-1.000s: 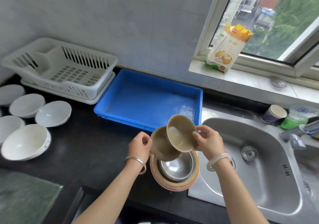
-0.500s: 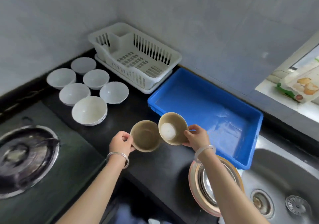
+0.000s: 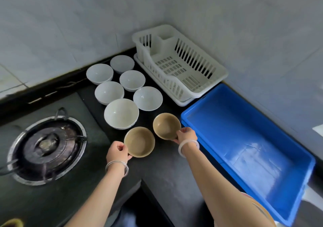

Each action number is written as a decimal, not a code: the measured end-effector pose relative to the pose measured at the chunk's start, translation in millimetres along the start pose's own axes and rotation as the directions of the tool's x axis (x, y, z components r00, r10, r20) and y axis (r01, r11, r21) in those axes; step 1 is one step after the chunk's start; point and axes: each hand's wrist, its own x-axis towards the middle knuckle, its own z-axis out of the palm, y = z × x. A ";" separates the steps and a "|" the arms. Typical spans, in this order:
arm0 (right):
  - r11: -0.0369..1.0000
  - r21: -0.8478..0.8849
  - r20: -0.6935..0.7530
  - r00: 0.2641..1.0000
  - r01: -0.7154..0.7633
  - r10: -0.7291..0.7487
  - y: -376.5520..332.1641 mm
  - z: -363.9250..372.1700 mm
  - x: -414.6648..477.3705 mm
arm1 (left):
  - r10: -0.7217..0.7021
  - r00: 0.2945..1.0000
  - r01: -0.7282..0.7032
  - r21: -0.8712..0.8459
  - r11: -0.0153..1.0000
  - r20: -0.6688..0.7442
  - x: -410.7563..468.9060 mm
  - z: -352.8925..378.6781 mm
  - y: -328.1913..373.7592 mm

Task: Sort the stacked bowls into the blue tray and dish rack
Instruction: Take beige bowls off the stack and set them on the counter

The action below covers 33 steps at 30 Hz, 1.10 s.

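One blue tray (image 3: pixel 227 121) and a white dish rack (image 3: pixel 218 80) stand touching on the black countertop (image 3: pixel 166 170). Six white bowls (image 3: pixel 121 113) cluster left of the rack. Nearer us, our left hand (image 3: pixel 117 152) pinches the left tan bowl (image 3: pixel 139 142) by its rim. Our right hand (image 3: pixel 186 135) pinches the right tan bowl (image 3: pixel 167 125), just beside the tray.
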 end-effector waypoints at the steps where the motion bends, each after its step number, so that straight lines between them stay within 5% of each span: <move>1: 1.000 0.011 0.007 1.000 -0.013 0.012 -1.2 4.3 2.2 | -0.008 1.000 0.008 -0.010 1.000 -0.008 2.8 -0.4 0.0; 26: 0.985 0.119 0.255 0.963 -0.127 0.093 -6.2 17.6 -0.9 | -0.057 0.998 0.053 -0.103 0.993 -0.037 12.7 2.5 -7.0; 33: 0.996 0.011 0.221 0.971 0.091 -0.091 3.7 -26.2 -30.1 | 0.172 0.985 -0.171 0.330 0.928 0.026 -7.3 -8.3 -2.3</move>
